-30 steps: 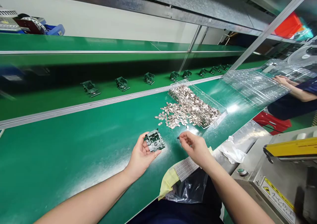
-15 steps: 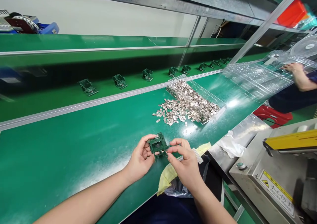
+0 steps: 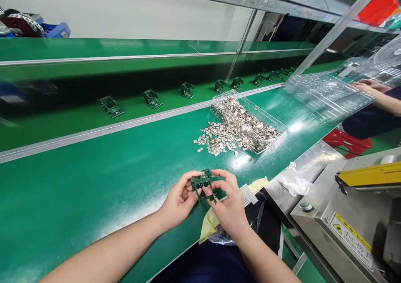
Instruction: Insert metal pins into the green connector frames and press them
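Note:
A small green circuit board in a dark frame (image 3: 204,186) is held between both hands above the near edge of the green workbench (image 3: 94,183). My left hand (image 3: 179,198) grips its left side with curled fingers. My right hand (image 3: 228,199) pinches its right side and top, thumb and forefinger pressed on it. Behind the hands, a clear plastic tray (image 3: 275,126) holds a heap of small silvery metal clips (image 3: 241,126), and several have spilled onto the bench to its left.
A green conveyor belt (image 3: 78,120) behind the bench carries several more framed boards (image 3: 152,98). Stacked clear blister trays (image 3: 326,95) lie at right, where another person's hands (image 3: 366,84) work. A metal machine (image 3: 347,220) stands at lower right. A yellow cloth and plastic bag (image 3: 216,226) hang at the bench edge.
My right hand, pinching something tiny a second ago, moved left onto the board. Both hands now grip the board, which has tilted more upright.

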The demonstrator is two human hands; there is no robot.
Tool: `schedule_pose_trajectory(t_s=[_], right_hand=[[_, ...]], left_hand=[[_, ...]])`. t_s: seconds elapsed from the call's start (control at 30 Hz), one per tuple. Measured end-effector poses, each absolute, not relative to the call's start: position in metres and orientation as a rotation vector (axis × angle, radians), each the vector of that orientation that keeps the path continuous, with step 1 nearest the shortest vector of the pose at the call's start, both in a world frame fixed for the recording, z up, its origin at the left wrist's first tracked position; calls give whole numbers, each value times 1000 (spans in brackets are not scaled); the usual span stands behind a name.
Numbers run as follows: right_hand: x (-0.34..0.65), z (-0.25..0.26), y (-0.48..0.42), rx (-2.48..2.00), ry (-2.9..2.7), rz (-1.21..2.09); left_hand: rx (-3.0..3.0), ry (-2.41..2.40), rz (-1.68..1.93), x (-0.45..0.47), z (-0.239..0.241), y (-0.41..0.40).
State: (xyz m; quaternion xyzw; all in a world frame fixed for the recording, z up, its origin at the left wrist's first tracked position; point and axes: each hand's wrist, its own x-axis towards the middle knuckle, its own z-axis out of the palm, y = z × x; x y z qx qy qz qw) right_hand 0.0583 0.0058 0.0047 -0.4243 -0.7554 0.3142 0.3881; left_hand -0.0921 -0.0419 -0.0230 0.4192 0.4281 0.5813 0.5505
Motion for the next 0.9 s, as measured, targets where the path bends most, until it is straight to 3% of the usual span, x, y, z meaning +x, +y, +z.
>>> schedule_pose_trajectory(t_s=[0.17, 0.53, 0.9], right_hand=[[57, 1, 2, -1087, -1854, 849], [51, -13, -4, -1014, -1474, 1310], [48, -10, -16, -1025, -1399, 1330]], left_hand=[[974, 1131, 1390, -90, -24, -43], [1041, 1220, 1384, -89, -20, -44], [1026, 1248, 1468, -76, -20, -53]])
